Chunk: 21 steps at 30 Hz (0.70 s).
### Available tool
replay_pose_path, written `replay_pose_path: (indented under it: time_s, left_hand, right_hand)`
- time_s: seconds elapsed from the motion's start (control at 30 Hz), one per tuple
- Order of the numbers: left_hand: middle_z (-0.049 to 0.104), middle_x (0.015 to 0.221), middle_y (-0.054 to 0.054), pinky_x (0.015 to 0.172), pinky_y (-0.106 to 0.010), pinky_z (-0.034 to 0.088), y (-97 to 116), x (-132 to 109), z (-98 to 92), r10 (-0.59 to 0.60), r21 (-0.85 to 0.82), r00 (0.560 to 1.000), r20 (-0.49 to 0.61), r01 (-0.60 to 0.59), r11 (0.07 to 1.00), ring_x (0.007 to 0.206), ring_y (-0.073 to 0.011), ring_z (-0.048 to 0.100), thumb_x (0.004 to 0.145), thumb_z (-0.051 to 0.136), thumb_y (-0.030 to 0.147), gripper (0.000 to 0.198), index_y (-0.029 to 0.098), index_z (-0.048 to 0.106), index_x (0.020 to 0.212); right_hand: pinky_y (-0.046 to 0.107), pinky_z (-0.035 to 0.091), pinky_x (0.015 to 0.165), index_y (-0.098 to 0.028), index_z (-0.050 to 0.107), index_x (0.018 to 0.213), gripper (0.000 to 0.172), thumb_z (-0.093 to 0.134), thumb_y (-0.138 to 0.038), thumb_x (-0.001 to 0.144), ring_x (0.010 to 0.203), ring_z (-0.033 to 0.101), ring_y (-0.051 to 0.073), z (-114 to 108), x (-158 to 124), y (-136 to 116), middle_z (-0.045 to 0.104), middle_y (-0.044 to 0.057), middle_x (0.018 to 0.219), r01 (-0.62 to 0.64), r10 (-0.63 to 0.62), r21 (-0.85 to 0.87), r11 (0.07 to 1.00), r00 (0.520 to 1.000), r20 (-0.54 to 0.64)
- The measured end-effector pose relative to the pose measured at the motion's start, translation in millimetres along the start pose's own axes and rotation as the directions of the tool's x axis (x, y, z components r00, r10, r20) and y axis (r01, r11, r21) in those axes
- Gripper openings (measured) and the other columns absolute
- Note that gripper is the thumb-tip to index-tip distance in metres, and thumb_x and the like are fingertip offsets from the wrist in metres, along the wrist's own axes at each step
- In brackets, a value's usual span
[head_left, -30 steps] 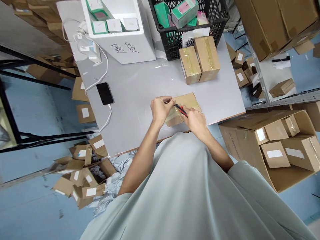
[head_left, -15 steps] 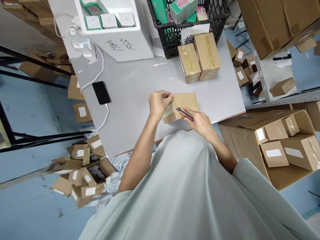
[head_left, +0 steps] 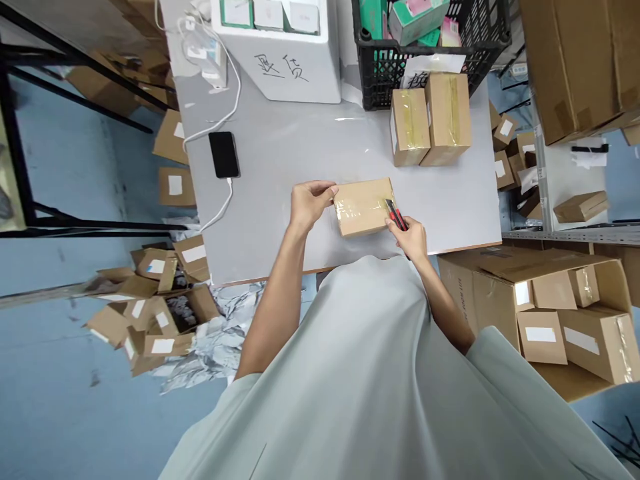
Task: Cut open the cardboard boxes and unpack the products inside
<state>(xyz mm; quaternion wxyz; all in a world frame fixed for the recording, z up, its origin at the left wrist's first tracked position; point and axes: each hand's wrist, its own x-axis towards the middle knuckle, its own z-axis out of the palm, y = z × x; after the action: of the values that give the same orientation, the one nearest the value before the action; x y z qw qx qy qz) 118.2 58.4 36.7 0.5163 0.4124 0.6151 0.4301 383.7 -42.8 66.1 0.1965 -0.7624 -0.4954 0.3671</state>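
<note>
A small taped carton lies flat near the front edge of the grey table, with a hand at each end.

The carton is plain brown cardboard with glossy clear tape along its top. It looks light and fairly stiff, though the walls would probably dent under a hard squeeze and the tape would be slick to grip. The bare cardboard ends and edges seem the safest hold. The left hand is clamped on the left end, thumb on top. The right hand is closed around a red-and-black utility knife, whose tip meets the carton's right end. Two more taped cartons stand further back, just before a black crate. A phone lies well to the left.
</note>
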Motion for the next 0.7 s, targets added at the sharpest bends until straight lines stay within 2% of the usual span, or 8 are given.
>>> replay_pose_path:
  time_s: [0.1, 0.17, 0.23, 0.3, 0.37, 0.5, 0.6, 0.7]
  left_hand:
    - [0.086, 0.108, -0.013, 0.099, -0.048, 0.072, -11, 2, 8.7, -0.034, -0.089, 0.999, -0.026, 0.031, 0.996, 0.109, -0.0300, 0.083, 0.074, 0.098, 0.046, 0.043, 0.014, 0.085, 0.100]
    - [0.086, 0.112, -0.014, 0.102, -0.049, 0.071, -18, -1, 16.8, -0.049, -0.142, 0.998, -0.032, 0.044, 0.989, 0.111, -0.0295, 0.082, 0.072, 0.100, 0.050, 0.049, 0.014, 0.084, 0.102]
    - [0.086, 0.113, -0.014, 0.103, -0.050, 0.071, -23, -6, 23.6, -0.055, -0.179, 0.998, -0.028, 0.049, 0.983, 0.113, -0.0296, 0.082, 0.071, 0.101, 0.055, 0.055, 0.014, 0.084, 0.103]
    - [0.086, 0.113, -0.014, 0.104, -0.050, 0.071, -27, -9, 27.0, -0.054, -0.199, 0.998, -0.020, 0.049, 0.979, 0.113, -0.0300, 0.082, 0.069, 0.101, 0.059, 0.058, 0.015, 0.085, 0.103]
    - [0.086, 0.113, -0.013, 0.104, -0.049, 0.071, -30, -10, 26.7, -0.049, -0.209, 0.999, -0.012, 0.045, 0.977, 0.114, -0.0300, 0.082, 0.069, 0.102, 0.060, 0.058, 0.015, 0.085, 0.103]
    - [0.086, 0.113, -0.013, 0.104, -0.048, 0.070, -32, -6, 20.7, -0.040, -0.214, 0.999, 0.010, 0.041, 0.976, 0.113, -0.0300, 0.082, 0.070, 0.102, 0.057, 0.055, 0.015, 0.086, 0.102]
    - [0.087, 0.112, -0.012, 0.108, -0.049, 0.068, -31, -3, 17.5, -0.017, -0.160, 1.000, 0.009, 0.018, 0.987, 0.115, -0.0317, 0.082, 0.072, 0.101, 0.055, 0.050, 0.017, 0.088, 0.100]
    - [0.088, 0.114, -0.012, 0.112, -0.044, 0.064, -30, -2, 16.8, 0.033, -0.085, 0.999, -0.006, -0.033, 0.996, 0.118, -0.0317, 0.081, 0.076, 0.098, 0.052, 0.042, 0.017, 0.090, 0.099]
  right_hand:
    - [0.030, 0.057, 0.079, -0.021, 0.082, 0.107, 0.049, 0.063, -0.066, 0.106, 0.085, 0.081, 0.027, -15, 18, -9, 0.083, 0.007, 0.090, 0.070, -0.073, -0.187, 0.980, 0.997, -0.010]
    - [0.036, 0.059, 0.090, -0.019, 0.081, 0.125, 0.054, 0.059, -0.065, 0.110, 0.101, 0.082, 0.033, -27, 26, -13, 0.086, 0.014, 0.106, 0.104, -0.115, -0.288, 0.952, 0.993, -0.021]
    - [0.044, 0.059, 0.099, -0.015, 0.069, 0.152, 0.062, 0.054, -0.061, 0.113, 0.115, 0.080, 0.039, -33, 25, -20, 0.084, 0.021, 0.127, 0.126, -0.160, -0.373, 0.919, 0.985, -0.062]
    - [0.051, 0.059, 0.105, -0.013, 0.048, 0.173, 0.069, 0.047, -0.052, 0.116, 0.124, 0.077, 0.042, -33, 17, -32, 0.077, 0.025, 0.145, 0.166, -0.213, -0.438, 0.884, 0.975, -0.060]
    - [0.053, 0.060, 0.107, -0.014, 0.037, 0.179, 0.069, 0.043, -0.042, 0.116, 0.126, 0.076, 0.042, -27, 4, -48, 0.071, 0.025, 0.154, 0.252, -0.259, -0.483, 0.839, 0.964, 0.052]
    - [0.048, 0.062, 0.107, -0.020, 0.041, 0.179, 0.066, 0.044, -0.030, 0.114, 0.126, 0.075, 0.037, -8, -16, -77, 0.071, 0.019, 0.156, 0.410, -0.260, -0.519, 0.750, 0.904, 0.338]
    - [0.045, 0.062, 0.104, -0.022, 0.039, 0.181, 0.065, 0.042, -0.030, 0.116, 0.124, 0.076, 0.035, -1, -21, -88, 0.072, 0.018, 0.153, 0.425, -0.229, -0.551, 0.718, 0.892, 0.389]
    - [0.044, 0.061, 0.105, -0.025, 0.040, 0.180, 0.063, 0.040, -0.031, 0.117, 0.125, 0.076, 0.035, 0, -22, -97, 0.073, 0.017, 0.152, 0.439, -0.222, -0.560, 0.703, 0.883, 0.414]
